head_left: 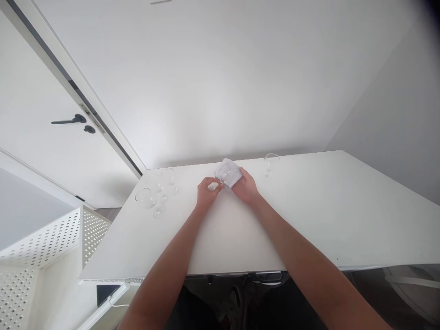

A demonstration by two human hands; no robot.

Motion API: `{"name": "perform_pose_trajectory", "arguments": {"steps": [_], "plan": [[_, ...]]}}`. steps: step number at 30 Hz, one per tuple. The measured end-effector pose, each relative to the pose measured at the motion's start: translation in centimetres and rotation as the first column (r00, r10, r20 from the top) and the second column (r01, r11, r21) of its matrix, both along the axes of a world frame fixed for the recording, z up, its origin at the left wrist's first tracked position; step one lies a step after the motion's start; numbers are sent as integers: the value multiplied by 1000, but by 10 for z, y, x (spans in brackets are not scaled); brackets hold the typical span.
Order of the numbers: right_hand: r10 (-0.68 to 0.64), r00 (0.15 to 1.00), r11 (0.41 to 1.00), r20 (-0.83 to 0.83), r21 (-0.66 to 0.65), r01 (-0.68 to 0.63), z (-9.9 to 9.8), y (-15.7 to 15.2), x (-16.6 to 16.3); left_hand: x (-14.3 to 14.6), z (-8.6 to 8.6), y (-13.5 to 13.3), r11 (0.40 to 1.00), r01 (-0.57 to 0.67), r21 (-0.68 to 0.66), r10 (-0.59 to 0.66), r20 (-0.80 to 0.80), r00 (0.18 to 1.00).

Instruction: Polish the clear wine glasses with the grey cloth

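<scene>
Near the back middle of the white table, my right hand (246,188) holds a folded pale cloth (227,162). Against the cloth rests the bowl of a clear stemmed glass (228,173). My left hand (207,193) pinches this glass around its stem or foot, thumb and forefinger meeting in a ring; the exact grip is small and partly hidden. The right fingers are mostly out of sight behind the cloth.
Several clear stemmed glasses (150,198) stand upright at the table's left end. Another stemmed glass (271,164) stands right of my hands, near the wall (220,91). The white table (326,211) runs along that wall. A door with a black handle (70,120) is at left.
</scene>
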State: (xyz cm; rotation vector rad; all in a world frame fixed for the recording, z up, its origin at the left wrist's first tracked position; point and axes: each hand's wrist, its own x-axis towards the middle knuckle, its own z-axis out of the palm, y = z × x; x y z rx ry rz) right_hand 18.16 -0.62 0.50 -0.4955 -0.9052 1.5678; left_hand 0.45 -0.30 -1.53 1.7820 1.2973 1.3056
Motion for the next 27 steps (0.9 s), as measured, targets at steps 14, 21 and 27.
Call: {"name": "perform_pose_trajectory", "arguments": {"steps": [14, 21, 27], "plan": [[-47, 998, 998, -32, 41, 49, -4, 2, 8, 4, 7, -6, 990, 74, -119, -62, 106, 992], [86, 996, 996, 7, -10, -86, 1, -7, 11, 6, 21, -17, 774, 587, -236, -512, 313, 800], [53, 997, 998, -56, 22, -52, 7, -10, 9, 4, 24, -17, 686, 660, -305, -561, 357, 747]]}}
